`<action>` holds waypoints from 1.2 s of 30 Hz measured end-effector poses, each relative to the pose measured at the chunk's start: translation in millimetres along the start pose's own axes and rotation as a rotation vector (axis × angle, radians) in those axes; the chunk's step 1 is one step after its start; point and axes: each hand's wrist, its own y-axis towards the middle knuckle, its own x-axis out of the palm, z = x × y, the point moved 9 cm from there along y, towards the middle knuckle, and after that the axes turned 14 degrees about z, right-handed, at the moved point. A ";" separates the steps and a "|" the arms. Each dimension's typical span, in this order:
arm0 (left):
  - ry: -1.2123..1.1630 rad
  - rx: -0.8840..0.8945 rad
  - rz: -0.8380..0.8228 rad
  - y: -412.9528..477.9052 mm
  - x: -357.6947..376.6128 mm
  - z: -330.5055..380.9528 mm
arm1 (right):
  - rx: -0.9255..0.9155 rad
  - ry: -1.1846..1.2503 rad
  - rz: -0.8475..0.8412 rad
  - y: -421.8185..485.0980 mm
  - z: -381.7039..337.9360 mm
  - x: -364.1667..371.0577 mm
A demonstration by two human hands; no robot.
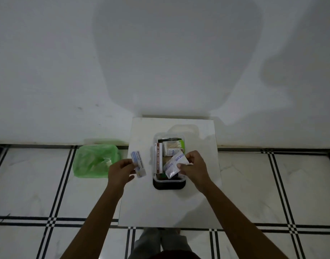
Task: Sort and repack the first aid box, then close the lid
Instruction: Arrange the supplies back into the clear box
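On the white table [141, 202] the clear first aid box [154, 157] sits open near its centre, the right hand [193, 168] pinching a white sachet [174, 163] over it, the left hand [121, 170] at nine o'clock gripping a small blue-and-white packet [139, 163].

The right hand [193, 167] covers the near right corner of the clear box [155, 141] and one end of the white sachet [174, 164] it grips; sachet print is too small to read. The left hand [121, 170] hides one edge of the small packet [138, 164]. Items beneath the sachet are concealed. Contents of the green bag [93, 161], left of the left hand, are blurred. Both forearms are cut off by the bottom edge.
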 end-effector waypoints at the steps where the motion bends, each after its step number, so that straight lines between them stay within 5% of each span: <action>1: -0.009 0.029 -0.020 -3.0 4.2 10.6 | 0.004 -0.013 0.003 0.9 2.0 2.2; 10: -0.004 0.126 -0.151 -17.0 46.3 56.5 | 0.218 0.260 0.216 -12.1 27.6 -4.1; 17: 0.084 0.141 -0.186 -12.9 56.6 57.5 | -0.319 -0.191 0.149 7.3 -17.7 -7.1; 26: 0.211 0.191 -0.296 -15.0 72.0 61.3 | -0.440 -0.353 -0.046 28.1 -27.5 11.3; 33: 0.294 0.260 -0.305 -17.4 86.2 62.4 | -0.698 -0.604 0.058 21.0 -39.9 21.3; 36: 0.381 0.288 -0.331 -15.5 94.0 55.7 | -0.721 -0.538 0.107 12.3 -44.5 11.4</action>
